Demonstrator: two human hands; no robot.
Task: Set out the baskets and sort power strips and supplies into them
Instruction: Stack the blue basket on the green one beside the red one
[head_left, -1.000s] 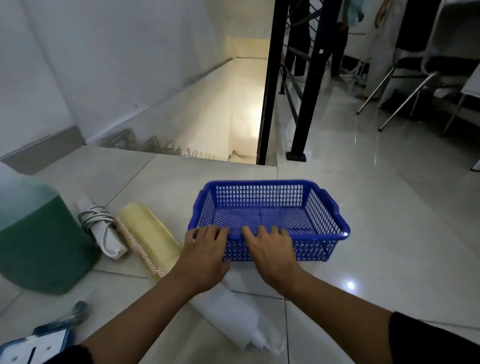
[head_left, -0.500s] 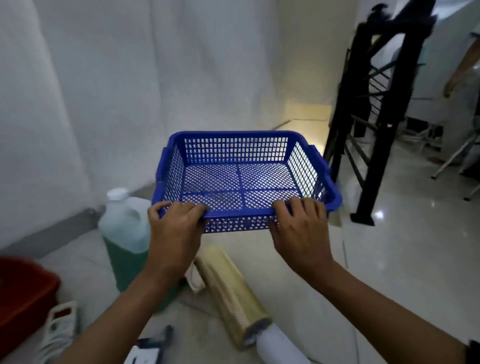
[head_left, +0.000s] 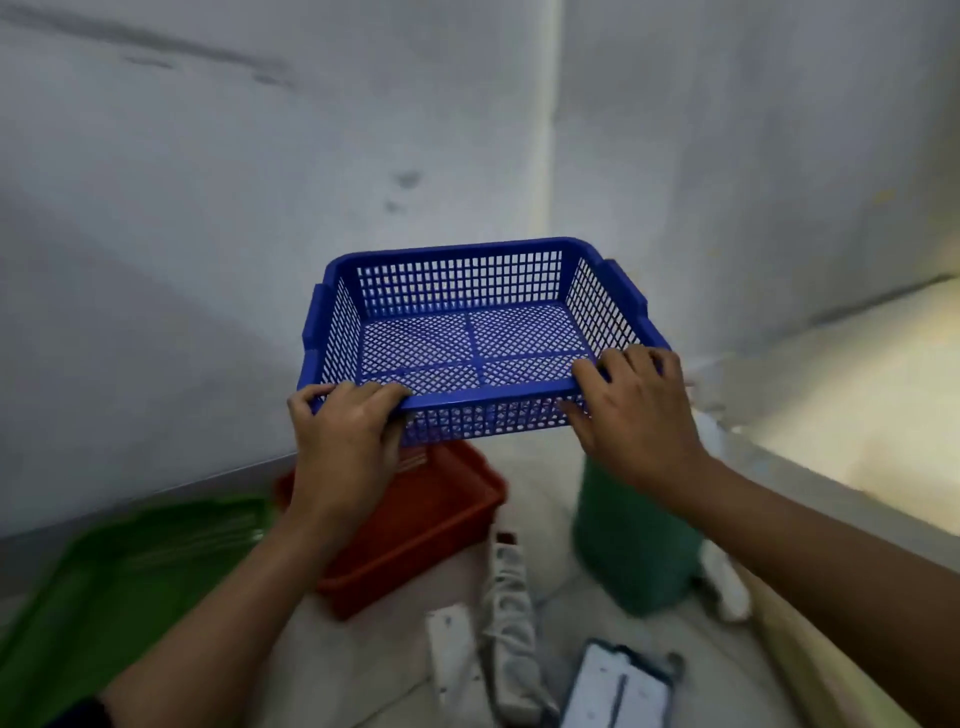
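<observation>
Both hands, left (head_left: 345, 447) and right (head_left: 636, 421), grip the blue basket's (head_left: 467, 338) near rim. A second ago it sat on the floor; now it is airborne, swung left above the red basket (head_left: 431, 525), beside the green basket (head_left: 130, 571), likely to be set alongside.

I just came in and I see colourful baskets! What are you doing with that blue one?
A person is holding an empty blue basket up in the air, with the left hand and the right hand gripping its near rim. Below it on the floor sit a red basket and a green basket, both blurry. A white power strip lies on the floor next to a jug of green liquid. Nothing is in the blue basket yet.
</observation>
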